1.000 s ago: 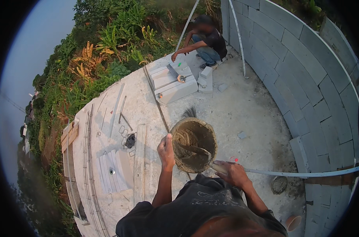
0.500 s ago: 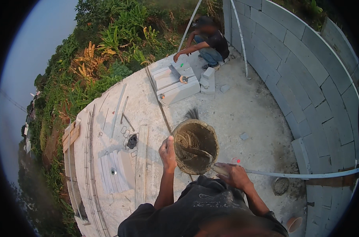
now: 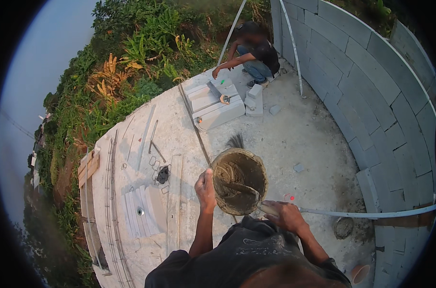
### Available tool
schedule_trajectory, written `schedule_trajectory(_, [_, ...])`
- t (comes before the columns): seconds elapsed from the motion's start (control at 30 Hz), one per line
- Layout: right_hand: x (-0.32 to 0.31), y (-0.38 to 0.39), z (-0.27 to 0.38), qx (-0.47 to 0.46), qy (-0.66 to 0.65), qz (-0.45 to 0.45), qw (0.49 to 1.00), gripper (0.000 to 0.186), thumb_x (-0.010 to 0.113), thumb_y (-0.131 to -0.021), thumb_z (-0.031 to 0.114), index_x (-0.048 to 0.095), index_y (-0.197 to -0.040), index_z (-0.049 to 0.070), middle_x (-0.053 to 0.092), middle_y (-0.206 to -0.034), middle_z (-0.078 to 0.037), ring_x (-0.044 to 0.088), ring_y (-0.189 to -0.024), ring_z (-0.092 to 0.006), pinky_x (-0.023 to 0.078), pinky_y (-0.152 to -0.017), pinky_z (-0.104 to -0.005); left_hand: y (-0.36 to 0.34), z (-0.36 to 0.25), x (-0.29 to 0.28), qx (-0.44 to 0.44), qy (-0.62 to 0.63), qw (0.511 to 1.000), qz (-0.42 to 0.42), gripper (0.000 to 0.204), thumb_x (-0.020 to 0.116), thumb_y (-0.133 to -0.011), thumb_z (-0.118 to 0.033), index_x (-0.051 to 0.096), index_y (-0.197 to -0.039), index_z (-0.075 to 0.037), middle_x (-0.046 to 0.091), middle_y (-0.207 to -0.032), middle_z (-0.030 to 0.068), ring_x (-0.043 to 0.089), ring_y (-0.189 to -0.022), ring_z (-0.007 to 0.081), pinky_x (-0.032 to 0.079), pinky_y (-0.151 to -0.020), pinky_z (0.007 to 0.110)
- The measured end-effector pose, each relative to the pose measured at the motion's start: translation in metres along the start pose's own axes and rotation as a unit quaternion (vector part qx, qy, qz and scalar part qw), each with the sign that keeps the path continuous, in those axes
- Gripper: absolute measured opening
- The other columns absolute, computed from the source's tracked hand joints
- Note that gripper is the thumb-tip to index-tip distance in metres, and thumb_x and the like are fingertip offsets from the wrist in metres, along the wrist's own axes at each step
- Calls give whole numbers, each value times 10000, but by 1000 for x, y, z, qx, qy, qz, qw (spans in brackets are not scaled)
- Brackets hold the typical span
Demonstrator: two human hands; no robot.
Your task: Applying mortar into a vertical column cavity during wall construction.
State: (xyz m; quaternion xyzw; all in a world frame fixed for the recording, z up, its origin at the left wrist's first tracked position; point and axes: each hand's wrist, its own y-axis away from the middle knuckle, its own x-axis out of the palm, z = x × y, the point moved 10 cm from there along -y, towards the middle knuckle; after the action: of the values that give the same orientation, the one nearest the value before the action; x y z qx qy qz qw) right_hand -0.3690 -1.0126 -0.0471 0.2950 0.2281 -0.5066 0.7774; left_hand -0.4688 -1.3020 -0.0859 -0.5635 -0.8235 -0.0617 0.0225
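Note:
A round bucket (image 3: pixel 257 169) coated in grey-brown mortar is right in front of my body. Its left rim is gripped by my left hand (image 3: pixel 206 191), thumb up along the edge. Inside, wet mortar (image 3: pixel 224 174) clings to the left side and bottom. My right hand (image 3: pixel 286 216) is closed around the handle of a trowel (image 3: pixel 242 186), at the bucket's lower right. The trowel's metal part reaches over the rim, its far end in the mortar. Past the bucket, dark brush-like bristles (image 3: pixel 236 141) stick out; the rest of that thing is hidden.
A co-worker (image 3: pixel 259 55) squats beyond stacked white blocks (image 3: pixel 220 116) bearing a handsaw (image 3: pixel 214 89). A grey block wall (image 3: pixel 371 103) curves along the right, with a long pale bar (image 3: pixel 333 212) near it. At left lie more blocks (image 3: pixel 153 209), a plank (image 3: pixel 175 206) and long rods (image 3: pixel 111 192).
The whole view has shifted a few pixels right and down. Both hands keep their holds on bucket and trowel, and the trowel has barely moved in the mortar.

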Motion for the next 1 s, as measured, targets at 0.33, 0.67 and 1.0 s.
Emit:
schedule_trajectory(0.33, [2,-5,-1,-2,2,-3,1000,494,694,-840,341,618,-1292,158,704,-1056,-186,675,-930,-389,531,-834,-481,-4,-4,2,-6,8,1000,5,340,554,-1013,-300,667,-1018,21,619,-869,-4,514,-788,71,439,-712,234])
schedule_trajectory(0.67, [5,4,2,-2,6,-7,1000,475,689,-844,353,639,-1266,142,702,-1065,-187,672,-921,-399,535,-829,-473,1,0,-5,-5,0,1000,3,350,569,-1006,-304,665,-1033,31,628,-893,9,524,-813,81,447,-739,247])
schedule_trajectory(1.0, [-31,8,20,15,84,-93,992,439,705,-846,247,622,-1271,174,693,-1028,-110,675,-858,-335,542,-746,-448,-24,-21,39,11,-68,994,81,367,611,-984,-343,654,-947,20,500,-784,-48,400,-743,66,366,-663,235])
